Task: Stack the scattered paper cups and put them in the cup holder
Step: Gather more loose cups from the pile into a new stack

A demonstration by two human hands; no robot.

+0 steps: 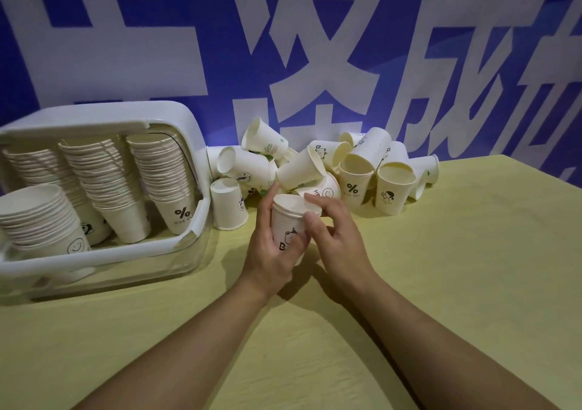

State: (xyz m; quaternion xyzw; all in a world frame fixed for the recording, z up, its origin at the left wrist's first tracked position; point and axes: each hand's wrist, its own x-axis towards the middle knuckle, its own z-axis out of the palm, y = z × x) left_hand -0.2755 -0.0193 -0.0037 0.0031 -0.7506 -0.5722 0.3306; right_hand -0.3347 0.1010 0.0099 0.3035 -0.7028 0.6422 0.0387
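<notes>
Pale yellow-green tabletop [441,268] with a faint wood grain fills the lower part of the view, and behind it hangs a blue banner [393,31] printed with large white characters. At the far left a white cup holder [198,145] with a clear lower wall lies tilted back on the table, holding several leaning stacks of paper cups [104,182], their rims upward; one bears a percent sign, another a smiley face. Just right of the holder a single cup [228,204] stands upside down. Near the middle, the left hand [271,249] wraps its fingers around the side of a small stack of cups [288,220] held upright above the table, a bear drawing showing between the fingers. The right hand [337,236] meets it from the other side, thumb and forefinger pinching the top rim, the other fingers curled loosely. Behind the hands, against the banner, a heap of scattered cups [330,164] lies jumbled, some tipped over, two standing upright at the right. Beyond them the tabletop runs bare to its right edge.
</notes>
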